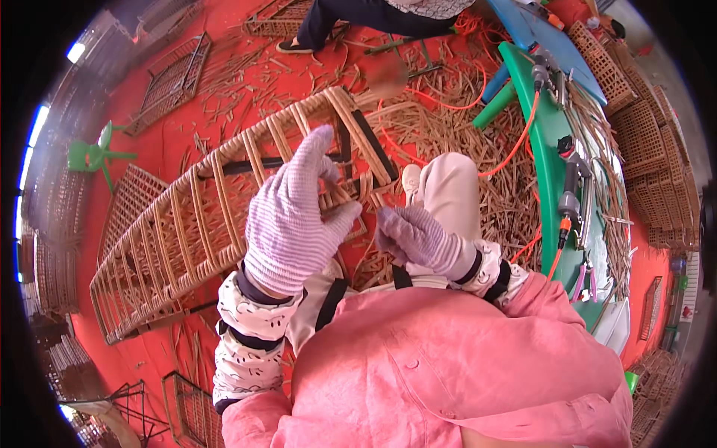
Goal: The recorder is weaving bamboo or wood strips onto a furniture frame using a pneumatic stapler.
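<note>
A long frame (pixel 196 196) wrapped with tan rattan strips slants across my left side, with black bars showing near its far end. My left hand (pixel 291 216), in a lilac-striped glove, is over the near side of that end. Its forefinger and thumb are spread apart, and nothing shows between them; the other fingers are partly hidden. Just right of the frame's end, my right hand (pixel 422 237), gloved alike, is closed with its fingertips pinched. A short light rattan strip (pixel 377 200) sticks out from those fingertips.
Rattan offcuts (pixel 441 127) litter the red floor. On my right, a green table (pixel 551 149) bears power tools (pixel 571 183) with orange cords and purple-handled pliers (pixel 585 280). Woven panels (pixel 650 149) are stacked beyond. A small green stool (pixel 93 155) stands far left; another person's leg (pixel 325 26) shows ahead.
</note>
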Demonstrator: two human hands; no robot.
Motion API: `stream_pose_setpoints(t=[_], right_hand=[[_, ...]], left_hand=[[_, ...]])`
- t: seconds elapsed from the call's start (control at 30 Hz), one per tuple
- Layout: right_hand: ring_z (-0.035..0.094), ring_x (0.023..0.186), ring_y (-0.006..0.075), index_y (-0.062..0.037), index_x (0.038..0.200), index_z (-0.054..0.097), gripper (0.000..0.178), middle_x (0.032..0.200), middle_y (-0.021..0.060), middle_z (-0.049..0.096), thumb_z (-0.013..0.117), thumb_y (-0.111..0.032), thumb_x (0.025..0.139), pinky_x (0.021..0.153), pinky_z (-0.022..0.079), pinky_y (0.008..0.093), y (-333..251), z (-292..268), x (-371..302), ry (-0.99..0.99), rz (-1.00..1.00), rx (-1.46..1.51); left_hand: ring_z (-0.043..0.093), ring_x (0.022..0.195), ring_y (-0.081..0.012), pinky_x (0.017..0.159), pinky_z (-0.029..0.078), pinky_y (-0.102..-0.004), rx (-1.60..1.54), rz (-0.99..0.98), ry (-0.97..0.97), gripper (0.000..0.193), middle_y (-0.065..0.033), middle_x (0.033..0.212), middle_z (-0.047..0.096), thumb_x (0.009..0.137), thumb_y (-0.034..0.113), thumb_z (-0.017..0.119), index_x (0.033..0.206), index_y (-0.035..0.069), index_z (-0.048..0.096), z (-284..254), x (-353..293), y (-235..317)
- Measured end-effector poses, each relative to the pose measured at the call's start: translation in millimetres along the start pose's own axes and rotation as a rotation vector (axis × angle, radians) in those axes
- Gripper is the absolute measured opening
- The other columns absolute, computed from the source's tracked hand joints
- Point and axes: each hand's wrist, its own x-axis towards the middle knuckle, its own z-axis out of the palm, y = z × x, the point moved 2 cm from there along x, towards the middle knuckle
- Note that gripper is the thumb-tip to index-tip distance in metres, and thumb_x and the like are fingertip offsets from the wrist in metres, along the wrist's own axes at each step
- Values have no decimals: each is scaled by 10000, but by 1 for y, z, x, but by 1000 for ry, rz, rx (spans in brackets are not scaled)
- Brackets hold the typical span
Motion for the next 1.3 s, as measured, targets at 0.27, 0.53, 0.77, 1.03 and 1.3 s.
stream_pose_setpoints(t=[0.27,0.53,0.77,1.03,1.3], right_hand=[[562,627,157,-9,855,592,351,674,87,588,432,-315,914,590,457,301,-9,5,23,-97,-271,-329],[591,590,252,-9,844,615,450,638,125,596,448,-423,903,565,462,340,4,6,27,-13,-298,-315],[566,546,227,-11,735,595,473,585,112,567,445,-426,907,535,443,350,2,6,21,19,-286,-256],[552,554,194,-5,757,597,442,592,108,565,460,-397,907,539,440,338,19,4,21,16,-205,-246],[483,536,112,-10,749,557,372,639,24,537,460,-323,925,482,391,256,-1,0,-6,6,-114,-112]], left_hand=[[587,805,-289,700,479,-368,129,117,-61,533,-95,874,578,644,243,734,1115,89,537,0,-4,12],[595,781,-292,680,489,-366,114,37,-25,412,-106,869,586,663,229,721,1022,85,579,6,1,8],[614,772,-213,667,498,-290,137,134,-21,402,-100,921,620,637,110,752,1006,36,610,8,3,5],[604,799,-260,697,495,-349,199,142,-66,308,-67,900,640,690,194,691,976,102,622,7,3,9],[590,843,-253,733,482,-360,245,90,-127,295,-57,898,635,686,227,705,946,110,626,6,6,10]])
